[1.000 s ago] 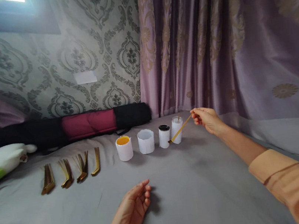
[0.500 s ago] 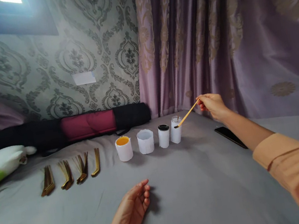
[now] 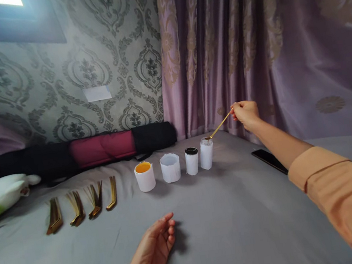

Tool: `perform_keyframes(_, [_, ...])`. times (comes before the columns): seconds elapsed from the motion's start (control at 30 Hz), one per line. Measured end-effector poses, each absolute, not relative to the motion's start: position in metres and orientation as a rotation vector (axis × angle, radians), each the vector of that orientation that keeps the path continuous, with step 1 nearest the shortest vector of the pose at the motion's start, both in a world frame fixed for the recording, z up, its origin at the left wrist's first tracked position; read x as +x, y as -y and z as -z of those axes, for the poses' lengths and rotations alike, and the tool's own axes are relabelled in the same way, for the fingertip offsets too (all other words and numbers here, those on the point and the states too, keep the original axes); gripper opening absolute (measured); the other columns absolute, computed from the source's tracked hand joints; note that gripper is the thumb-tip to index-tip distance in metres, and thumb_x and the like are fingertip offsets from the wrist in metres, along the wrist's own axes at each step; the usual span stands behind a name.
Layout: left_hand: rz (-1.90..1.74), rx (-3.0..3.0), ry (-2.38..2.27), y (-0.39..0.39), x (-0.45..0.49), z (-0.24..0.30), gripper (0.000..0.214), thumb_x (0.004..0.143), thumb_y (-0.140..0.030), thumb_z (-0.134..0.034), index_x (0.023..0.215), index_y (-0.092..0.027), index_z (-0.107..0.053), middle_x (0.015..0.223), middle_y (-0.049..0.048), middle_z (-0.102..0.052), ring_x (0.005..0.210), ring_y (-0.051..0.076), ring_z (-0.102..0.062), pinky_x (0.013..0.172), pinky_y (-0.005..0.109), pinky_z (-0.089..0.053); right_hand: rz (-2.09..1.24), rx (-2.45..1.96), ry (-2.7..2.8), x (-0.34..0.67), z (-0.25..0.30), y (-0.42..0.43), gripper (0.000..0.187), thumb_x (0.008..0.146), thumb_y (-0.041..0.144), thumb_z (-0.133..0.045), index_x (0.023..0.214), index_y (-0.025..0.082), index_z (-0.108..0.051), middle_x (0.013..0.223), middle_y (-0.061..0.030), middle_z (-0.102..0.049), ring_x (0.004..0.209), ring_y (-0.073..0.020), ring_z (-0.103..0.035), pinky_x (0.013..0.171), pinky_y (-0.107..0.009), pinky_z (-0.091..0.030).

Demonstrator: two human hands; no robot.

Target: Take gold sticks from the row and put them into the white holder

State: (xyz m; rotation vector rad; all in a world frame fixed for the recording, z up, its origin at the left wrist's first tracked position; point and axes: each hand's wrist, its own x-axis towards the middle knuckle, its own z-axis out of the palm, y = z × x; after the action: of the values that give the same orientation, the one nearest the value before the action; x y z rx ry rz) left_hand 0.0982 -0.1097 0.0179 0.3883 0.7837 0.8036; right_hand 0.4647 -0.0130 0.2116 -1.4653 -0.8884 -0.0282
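Note:
My right hand (image 3: pixel 246 113) pinches a thin, yellow-handled paintbrush (image 3: pixel 223 124) near its upper end. The brush slants down to the left, its dark tip at the mouth of a tall, white-wrapped clear jar (image 3: pixel 206 156). Left of that jar stand a white-wrapped container with dark contents (image 3: pixel 192 163), a wider white container (image 3: pixel 170 170) and a white pot with orange-yellow contents (image 3: pixel 145 180). My left hand (image 3: pixel 157 249) lies on the grey sheet (image 3: pixel 230 229), palm turned inward, fingers loosely bent and holding nothing.
Several gold-brown bundles of thin strips (image 3: pixel 95 201) lie in a row on the left. Behind them stretch a black and maroon roll (image 3: pixel 102 147) and a white-green plush item (image 3: pixel 3 197). A dark phone (image 3: pixel 269 161) lies below my right forearm. Purple curtains (image 3: pixel 216 46) hang behind.
My right hand has risen slightly and shifted left. The brush tip has moved from in front of the tall jar up to its mouth. My left hand stays put.

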Motion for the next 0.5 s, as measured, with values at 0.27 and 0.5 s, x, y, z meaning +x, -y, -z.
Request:
perform_keyframes(0.27, [-0.800, 0.395, -0.774, 0.109, 0.097, -0.017, 0.023, 0.073, -0.013, -0.055, 0.096, -0.007, -0.055, 0.073, 0.0047, -0.058, 0.056, 0.007, -0.054, 0.051, 0.018, -0.046, 0.158, -1.547, 1.048, 0.468, -0.203, 0.000, 0.022, 0.077, 0.026, -0.044, 0.076, 0.013, -0.062, 0.057, -0.0056, -0.060, 0.044, -0.0105, -0.052, 0.043, -0.023, -0.042])
perform_keyframes(0.5, [-0.802, 0.386, -0.780, 0.110, 0.097, -0.019, 0.021, 0.074, -0.013, -0.053, 0.095, -0.008, -0.056, 0.073, 0.0055, -0.058, 0.056, 0.008, -0.054, 0.052, 0.019, -0.047, 0.244, -1.673, 1.114, 0.465, -0.195, -0.010, 0.028, 0.078, 0.029, -0.042, 0.082, 0.012, -0.063, 0.066, -0.0082, -0.064, 0.054, -0.0124, -0.056, 0.052, -0.023, -0.044])
